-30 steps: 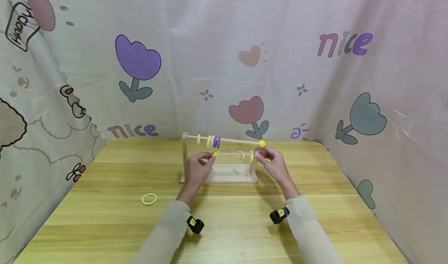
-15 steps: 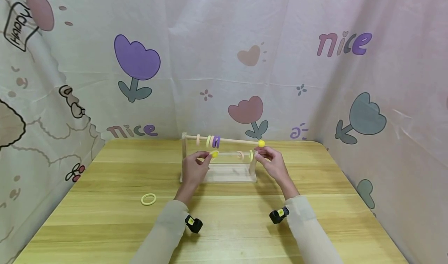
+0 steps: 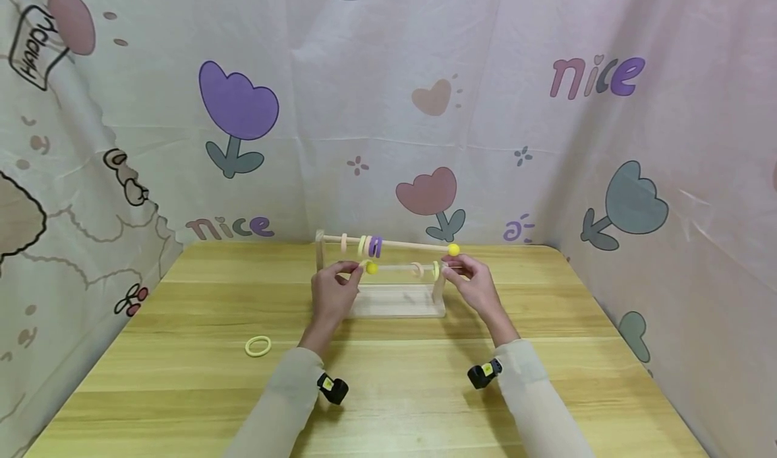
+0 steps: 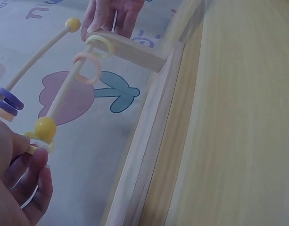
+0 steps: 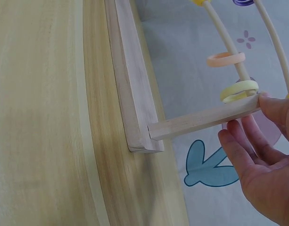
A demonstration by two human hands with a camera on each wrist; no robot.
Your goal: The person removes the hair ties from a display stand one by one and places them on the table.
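My left hand (image 3: 334, 295) pinches a pale yellow ring (image 4: 32, 149) between thumb and fingers, just past the yellow ball (image 4: 45, 127) at the free end of the lower rod (image 4: 59, 99). Whether the ring touches the ball cannot be told. On that rod hang a peach ring (image 5: 225, 59) and a yellow ring (image 5: 238, 89), the latter close to the right post (image 5: 201, 117) of the wooden stand (image 3: 394, 303). My right hand (image 3: 476, 286) grips the top of this post, thumb on one side and fingers on the other.
The upper rod (image 3: 413, 245) reaches right from the left post (image 3: 320, 252) to a yellow ball (image 3: 453, 249). It bears several peach, yellow and purple rings (image 3: 375, 246). Another yellow ring (image 3: 257, 337) lies on the wooden table (image 3: 182, 390), left of my left forearm.
My left hand has moved a little left with its ring, from over the lower rod's ball to the left of it, so the ball now shows. My right hand stays on the post.
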